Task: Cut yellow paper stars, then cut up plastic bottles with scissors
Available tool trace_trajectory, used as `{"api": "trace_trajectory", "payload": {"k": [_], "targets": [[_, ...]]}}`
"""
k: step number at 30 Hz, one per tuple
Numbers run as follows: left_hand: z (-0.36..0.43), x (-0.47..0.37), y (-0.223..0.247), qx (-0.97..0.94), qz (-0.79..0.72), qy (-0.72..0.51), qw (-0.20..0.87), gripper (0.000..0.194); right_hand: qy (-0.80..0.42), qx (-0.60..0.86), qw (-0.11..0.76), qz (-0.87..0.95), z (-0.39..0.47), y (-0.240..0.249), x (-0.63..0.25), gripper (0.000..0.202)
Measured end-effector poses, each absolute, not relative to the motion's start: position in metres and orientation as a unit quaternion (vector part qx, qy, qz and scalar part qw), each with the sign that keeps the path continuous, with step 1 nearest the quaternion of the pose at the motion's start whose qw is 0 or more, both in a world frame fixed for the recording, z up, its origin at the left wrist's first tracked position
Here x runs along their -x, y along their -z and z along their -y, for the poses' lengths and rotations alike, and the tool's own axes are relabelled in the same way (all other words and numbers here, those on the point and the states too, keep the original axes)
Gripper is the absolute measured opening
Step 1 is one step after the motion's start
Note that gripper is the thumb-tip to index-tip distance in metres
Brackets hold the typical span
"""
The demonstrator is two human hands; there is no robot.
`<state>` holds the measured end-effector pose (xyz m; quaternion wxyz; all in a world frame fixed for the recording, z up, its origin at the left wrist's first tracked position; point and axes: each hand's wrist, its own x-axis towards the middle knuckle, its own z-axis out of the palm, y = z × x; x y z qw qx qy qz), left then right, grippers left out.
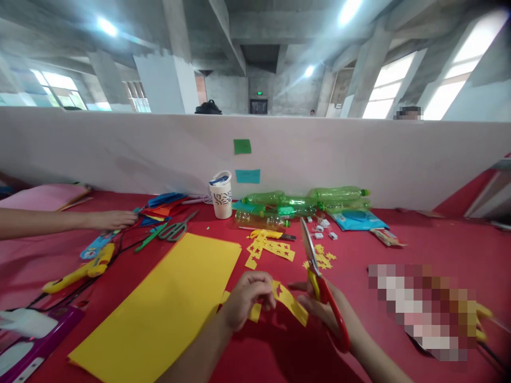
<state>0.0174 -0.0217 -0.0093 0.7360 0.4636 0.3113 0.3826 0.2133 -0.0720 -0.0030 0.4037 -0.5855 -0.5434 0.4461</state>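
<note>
My left hand (249, 299), its fingers pinched together, holds a yellow paper strip (293, 306) with a star-shaped hole near one end. Scissors (338, 316) with red and yellow handles are in my right hand (328, 308), blades pointing up and away from me. The strip's far end lies close to my right fingers; I cannot tell if they touch it. A large stack of yellow paper (167, 314) lies by my left forearm. Beyond my hands are punched yellow scraps (275, 249) and, farther right, a small pile of yellow stars (325, 256).
Green plastic bottles (261, 198) lie along the white partition (159, 154), beside a white cup (222, 199). Another person's hand (114, 219) reaches in from the left, near grey-green scissors (174, 230) and a yellow glue gun (85, 268). A blue packet (355, 219) lies back right.
</note>
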Motion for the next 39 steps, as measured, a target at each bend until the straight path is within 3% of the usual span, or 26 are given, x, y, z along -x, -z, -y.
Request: {"api": "trace_trajectory", "payload": {"k": [7, 12, 18, 20, 25, 32, 35, 37, 39], "targets": [[0.009, -0.021, 0.004, -0.557, -0.329, -0.353, 0.676, 0.016, -0.440, 0.614, 0.428, 0.497, 0.072, 0.001, -0.203, 0.016], [-0.006, -0.024, 0.002, -0.697, -0.414, -0.285, 0.512, 0.023, -0.388, 0.633, 0.502, 0.444, 0.062, 0.003, -0.223, 0.022], [-0.005, -0.066, 0.005, -0.881, -0.343, -0.170, 0.276, 0.023, -0.362, 0.620, 0.550, 0.427, 0.054, 0.012, -0.244, 0.028], [-0.006, -0.079, 0.010, -0.895, -0.330, -0.153, 0.257, 0.018, -0.364, 0.618, 0.550, 0.428, 0.054, 0.011, -0.244, 0.028], [-0.017, -0.096, 0.024, -0.893, -0.337, -0.152, 0.256, 0.010, -0.367, 0.621, 0.538, 0.437, 0.056, 0.003, -0.238, 0.026], [-0.021, -0.088, 0.018, -0.847, -0.392, -0.208, 0.292, 0.017, -0.362, 0.632, 0.522, 0.443, 0.058, 0.004, -0.236, 0.025], [-0.006, -0.077, 0.006, -0.822, -0.371, -0.227, 0.367, 0.011, -0.347, 0.639, 0.522, 0.446, 0.060, 0.005, -0.229, 0.027], [0.007, -0.071, -0.001, -0.742, -0.322, -0.248, 0.534, 0.009, -0.341, 0.640, 0.519, 0.452, 0.062, 0.005, -0.222, 0.029], [0.017, -0.068, -0.003, -0.669, -0.338, -0.300, 0.591, 0.012, -0.345, 0.638, 0.510, 0.461, 0.064, 0.006, -0.214, 0.029]]}}
